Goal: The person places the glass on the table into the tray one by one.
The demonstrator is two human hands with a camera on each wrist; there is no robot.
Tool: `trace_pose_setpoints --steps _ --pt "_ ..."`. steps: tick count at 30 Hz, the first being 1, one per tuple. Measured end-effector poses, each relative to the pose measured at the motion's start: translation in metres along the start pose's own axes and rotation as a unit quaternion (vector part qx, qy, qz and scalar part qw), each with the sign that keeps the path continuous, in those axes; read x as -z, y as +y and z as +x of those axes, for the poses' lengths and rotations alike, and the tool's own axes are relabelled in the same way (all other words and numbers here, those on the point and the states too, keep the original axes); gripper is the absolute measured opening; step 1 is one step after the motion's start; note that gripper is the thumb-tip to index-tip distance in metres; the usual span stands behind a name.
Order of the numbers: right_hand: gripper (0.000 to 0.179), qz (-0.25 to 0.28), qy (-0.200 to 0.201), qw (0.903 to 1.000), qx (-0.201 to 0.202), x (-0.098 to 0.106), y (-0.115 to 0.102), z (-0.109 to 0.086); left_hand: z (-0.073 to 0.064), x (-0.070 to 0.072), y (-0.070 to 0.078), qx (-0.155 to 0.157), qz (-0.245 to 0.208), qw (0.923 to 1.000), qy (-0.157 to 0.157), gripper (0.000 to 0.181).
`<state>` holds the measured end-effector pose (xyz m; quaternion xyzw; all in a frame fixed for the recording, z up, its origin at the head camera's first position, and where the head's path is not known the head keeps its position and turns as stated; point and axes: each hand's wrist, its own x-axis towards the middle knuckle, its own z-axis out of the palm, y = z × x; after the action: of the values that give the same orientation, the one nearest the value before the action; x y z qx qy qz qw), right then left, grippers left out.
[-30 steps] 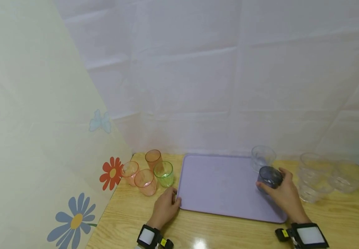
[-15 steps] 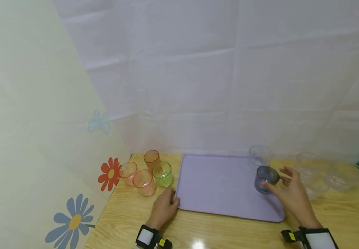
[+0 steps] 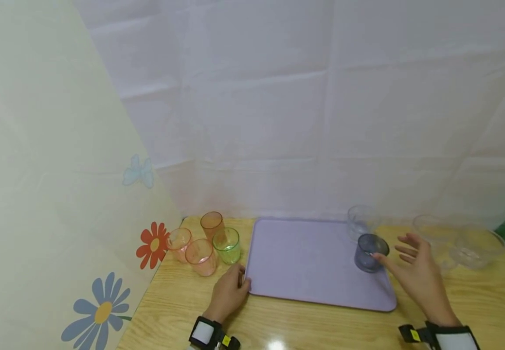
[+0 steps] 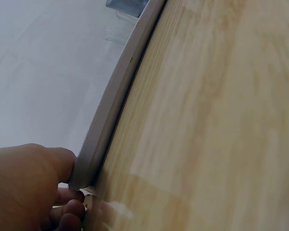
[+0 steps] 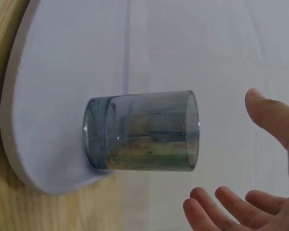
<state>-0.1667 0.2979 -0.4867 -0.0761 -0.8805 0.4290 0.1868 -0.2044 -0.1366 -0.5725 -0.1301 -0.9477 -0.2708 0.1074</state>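
Note:
A smoky grey-blue glass [image 3: 369, 260] stands upright on the right part of the lilac tray [image 3: 300, 262]. Beside it, my right hand [image 3: 425, 279] holds nothing; in the right wrist view its thumb and spread fingers [image 5: 231, 207] are apart from the glass [image 5: 139, 132]. At the tray's near left corner, my left hand [image 3: 228, 294] grips the edge between thumb and curled fingers. The left wrist view has this hand [image 4: 29, 183] at the tray's rim [image 4: 106, 115]. Behind the grey glass, a clear glass [image 3: 359, 218] stands at the tray's far right corner.
Left of the tray stand two pinkish glasses [image 3: 202, 260], an amber-brown glass [image 3: 212, 224] and a green glass [image 3: 227, 248]. Several clear glasses [image 3: 471, 250] are grouped on the wooden table right of my right hand. A pale sheet [image 3: 252, 121] hangs behind.
My right hand has let go of the grey glass and drawn away to the right, its fingers spreading. The glass stays on the tray. My left hand keeps its hold.

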Motion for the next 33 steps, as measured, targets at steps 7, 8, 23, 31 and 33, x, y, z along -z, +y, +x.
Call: trace_pose_setpoints --steps 7,8,23,31,33 --pt "0.098 -0.011 0.021 0.9997 0.010 0.013 0.000 -0.004 0.001 0.001 0.000 0.000 0.002 1.0000 0.008 0.020" --pt "0.097 -0.012 0.023 0.9996 0.010 0.015 0.001 -0.005 0.000 0.002 0.000 -0.001 0.002 0.9999 0.011 0.020" --pt "0.093 -0.032 0.028 0.9983 -0.040 0.039 0.018 -0.009 -0.001 0.000 -0.003 0.001 0.004 0.9999 0.009 0.019" --pt "0.098 -0.053 0.032 0.9958 -0.067 0.051 0.024 -0.009 -0.001 0.000 -0.001 0.001 0.000 1.0000 0.006 0.020" --pt "0.098 -0.057 0.031 0.9948 -0.078 0.052 0.026 -0.009 -0.001 0.000 -0.001 0.000 0.000 1.0000 0.007 0.020"
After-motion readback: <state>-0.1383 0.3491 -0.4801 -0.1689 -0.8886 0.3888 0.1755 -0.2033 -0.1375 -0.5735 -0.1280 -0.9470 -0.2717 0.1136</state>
